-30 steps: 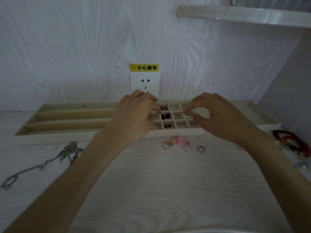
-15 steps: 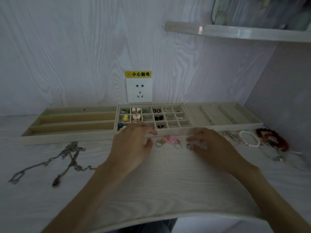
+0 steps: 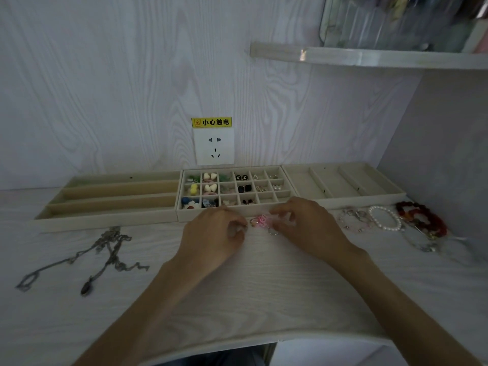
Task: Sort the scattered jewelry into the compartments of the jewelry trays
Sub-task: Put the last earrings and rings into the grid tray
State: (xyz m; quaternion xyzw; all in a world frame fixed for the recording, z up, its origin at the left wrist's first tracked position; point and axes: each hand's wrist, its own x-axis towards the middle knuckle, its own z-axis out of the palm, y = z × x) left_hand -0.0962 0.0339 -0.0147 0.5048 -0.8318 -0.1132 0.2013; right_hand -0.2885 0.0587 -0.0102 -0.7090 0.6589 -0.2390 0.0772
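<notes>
Both hands have been lowered from above the gridded tray [image 3: 235, 214] to the small rings [image 3: 261, 222] on the table [image 3: 237, 291] just before it. The left hand [image 3: 215, 235] has its fingers curled at a ring; whether it is already pinched cannot be told. The right hand [image 3: 303, 224] has its fingertips bent onto the pink pieces. Picking up seems to be in hand; next, a free cell must be chosen. Necklaces [image 3: 105, 249] lie left, bracelets [image 3: 385, 217] right, beside two long-slot trays [image 3: 111, 196]. Nothing is seen to block the way.
</notes>
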